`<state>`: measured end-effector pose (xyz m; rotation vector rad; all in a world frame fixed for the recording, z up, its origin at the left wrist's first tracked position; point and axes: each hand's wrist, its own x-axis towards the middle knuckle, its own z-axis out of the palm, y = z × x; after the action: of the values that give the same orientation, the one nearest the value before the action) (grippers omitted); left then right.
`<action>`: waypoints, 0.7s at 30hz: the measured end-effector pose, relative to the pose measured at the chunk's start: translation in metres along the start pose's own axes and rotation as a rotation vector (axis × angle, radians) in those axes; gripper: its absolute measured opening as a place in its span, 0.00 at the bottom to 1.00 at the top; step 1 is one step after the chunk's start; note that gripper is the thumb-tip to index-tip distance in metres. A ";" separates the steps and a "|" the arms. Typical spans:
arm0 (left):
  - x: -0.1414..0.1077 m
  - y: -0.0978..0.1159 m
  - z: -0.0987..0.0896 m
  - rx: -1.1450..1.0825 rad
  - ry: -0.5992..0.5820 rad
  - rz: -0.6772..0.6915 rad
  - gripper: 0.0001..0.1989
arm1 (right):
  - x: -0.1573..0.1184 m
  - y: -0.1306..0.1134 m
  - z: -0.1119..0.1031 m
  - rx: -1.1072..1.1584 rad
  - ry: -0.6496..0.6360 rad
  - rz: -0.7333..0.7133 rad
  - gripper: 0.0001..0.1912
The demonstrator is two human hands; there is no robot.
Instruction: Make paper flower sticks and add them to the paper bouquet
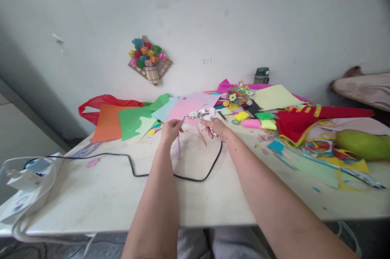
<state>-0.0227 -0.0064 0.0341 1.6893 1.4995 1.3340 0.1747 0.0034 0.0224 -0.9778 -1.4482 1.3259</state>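
Observation:
My right hand [217, 128] is closed round the handle of a white hot glue gun [199, 114], whose nozzle points left. A black cord [195, 180] runs from the handle across the table. Close to the nozzle, my left hand [172, 129] is closed, its thumb and fingers pinching a thin purple paper strip [178, 148] that shows below the hand; the part inside the fingers is mostly hidden. A pink paper strip [201, 136] lies between the hands. Behind the gun is a pink paper sheet [191, 104].
Orange paper [106, 122] and green paper [129, 122] lie back left. A paper-flower bunch [239, 95], red cloth [292, 125], paper scraps and a green fruit [362, 145] fill the right. At the left edge stands a power strip [27, 179]. A bottle [261, 76] is by the wall.

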 end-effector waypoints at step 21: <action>0.000 -0.002 0.000 -0.006 -0.006 0.005 0.17 | 0.000 -0.001 0.001 0.007 -0.004 0.001 0.20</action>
<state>-0.0235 -0.0054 0.0323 1.6934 1.4871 1.3337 0.1739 0.0028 0.0236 -0.9714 -1.4451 1.3334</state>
